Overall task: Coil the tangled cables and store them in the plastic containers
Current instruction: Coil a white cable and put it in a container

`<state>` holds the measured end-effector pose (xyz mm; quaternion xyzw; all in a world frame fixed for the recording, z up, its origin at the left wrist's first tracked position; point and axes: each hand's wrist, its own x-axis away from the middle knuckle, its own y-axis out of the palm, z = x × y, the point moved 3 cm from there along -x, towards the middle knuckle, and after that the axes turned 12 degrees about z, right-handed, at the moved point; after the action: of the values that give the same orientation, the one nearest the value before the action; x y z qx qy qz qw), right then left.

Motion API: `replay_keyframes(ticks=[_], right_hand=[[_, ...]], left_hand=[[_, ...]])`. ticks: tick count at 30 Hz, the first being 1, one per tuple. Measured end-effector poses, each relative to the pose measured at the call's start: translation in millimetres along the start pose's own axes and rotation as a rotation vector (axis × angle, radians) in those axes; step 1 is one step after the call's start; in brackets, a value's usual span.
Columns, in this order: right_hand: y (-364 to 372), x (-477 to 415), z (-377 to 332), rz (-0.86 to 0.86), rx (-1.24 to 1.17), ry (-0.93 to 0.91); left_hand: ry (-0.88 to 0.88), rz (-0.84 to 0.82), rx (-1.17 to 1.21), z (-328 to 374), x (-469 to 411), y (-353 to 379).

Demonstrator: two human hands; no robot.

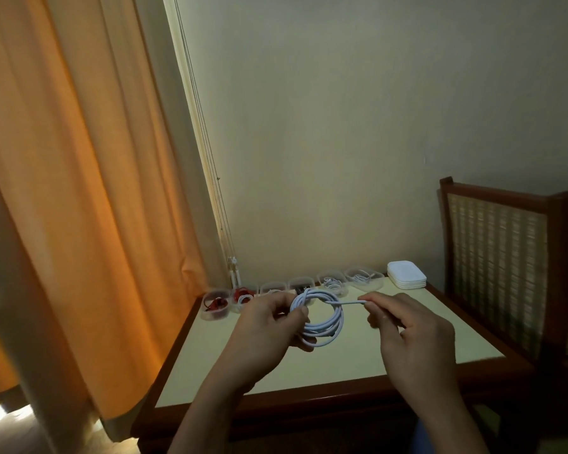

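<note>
A white cable point(329, 322) is wound into a round coil that I hold above the table. My left hand point(269, 317) grips the coil's left side. My right hand point(407, 326) pinches the cable's loose end, which runs straight out from the top of the coil to the right. Along the table's far edge stands a row of clear plastic containers point(364, 279). The left ones point(215, 304) hold red cables, and the right ones hold white cables.
A stack of white lids point(406, 274) sits at the table's far right corner. The pale table top point(341, 365) has a wooden rim. A wooden chair point(502, 257) stands to the right. An orange curtain point(79, 191) hangs at the left.
</note>
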<state>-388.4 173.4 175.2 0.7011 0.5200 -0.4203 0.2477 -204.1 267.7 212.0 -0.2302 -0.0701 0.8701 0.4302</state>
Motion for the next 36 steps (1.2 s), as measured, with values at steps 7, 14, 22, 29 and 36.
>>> replay_keyframes(ticks=[7, 14, 22, 29, 36], right_hand=[[5.5, 5.0, 5.3, 0.100, 0.090, -0.048], [4.8, 7.1, 16.0, 0.001, 0.064, 0.071], [8.6, 8.1, 16.3, -0.009, 0.115, 0.018], [13.9, 13.7, 11.7, -0.024, -0.036, 0.175], [17.4, 17.1, 9.0, -0.133, -0.536, 0.732]], left_hand=[[-0.147, -0.030, 0.144, -5.8, 3.3, 6.9], [-0.100, -0.055, 0.144, 1.5, 6.0, 14.4], [-0.161, 0.016, 0.302, -9.8, 2.2, 21.0], [-0.427, -0.053, 0.696, -25.0, 4.0, 38.9], [-0.257, -0.058, 0.334, -34.0, 3.6, 39.8]])
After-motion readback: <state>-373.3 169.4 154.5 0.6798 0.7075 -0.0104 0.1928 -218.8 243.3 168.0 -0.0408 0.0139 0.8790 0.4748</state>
